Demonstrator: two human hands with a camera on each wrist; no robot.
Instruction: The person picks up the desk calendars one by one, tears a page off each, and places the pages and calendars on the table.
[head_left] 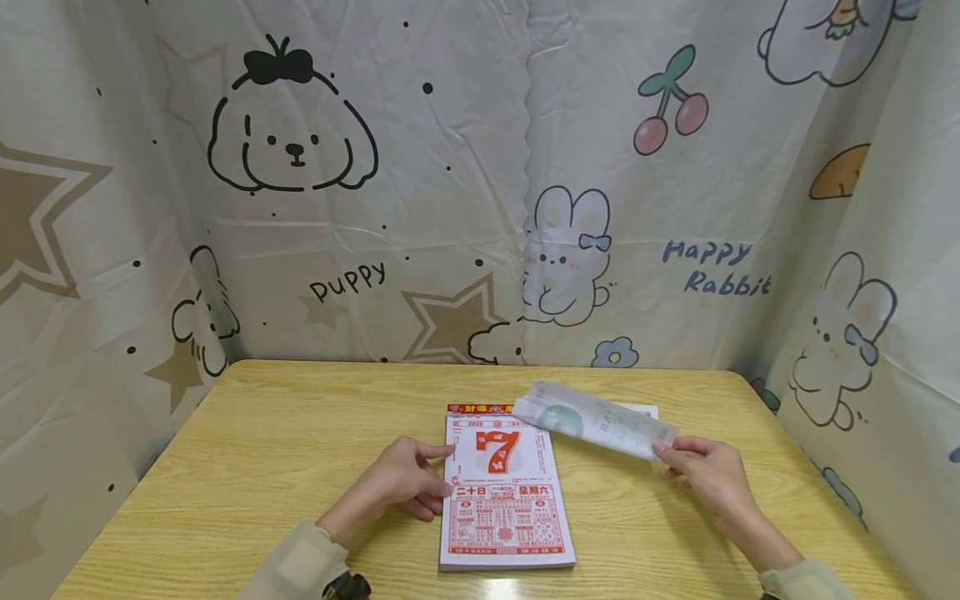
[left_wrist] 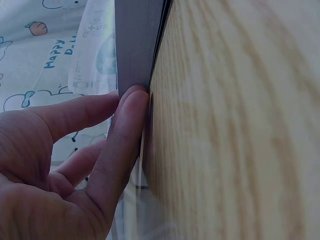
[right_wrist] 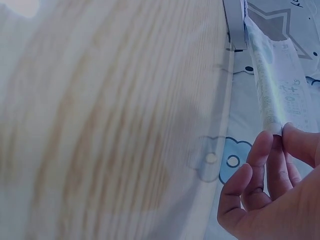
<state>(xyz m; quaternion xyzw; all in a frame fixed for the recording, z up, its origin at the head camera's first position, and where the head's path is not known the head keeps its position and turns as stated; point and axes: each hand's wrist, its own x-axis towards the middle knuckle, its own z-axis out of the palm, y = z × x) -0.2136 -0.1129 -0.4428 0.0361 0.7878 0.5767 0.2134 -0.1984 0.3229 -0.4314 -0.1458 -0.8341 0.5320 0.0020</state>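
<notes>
A thick tear-off calendar [head_left: 500,492] lies on the table, its top page showing a large red 7 under a red header strip. My left hand [head_left: 408,482] is at the calendar's left side. In the left wrist view its fingertips [left_wrist: 134,102] press against the edge of the page stack [left_wrist: 137,45]. My right hand [head_left: 708,479] pinches the right end of a thin paper sheet [head_left: 592,419] between thumb and fingers. This sheet, with faint green print, slants up leftward, and its far end overlaps the calendar's top right corner.
The calendar sits on a light wood-grain table [head_left: 300,425]. A patterned cloth [head_left: 450,167] with cartoon animals hangs behind the table and along both sides. A strip of white [head_left: 647,410] shows just behind the raised sheet.
</notes>
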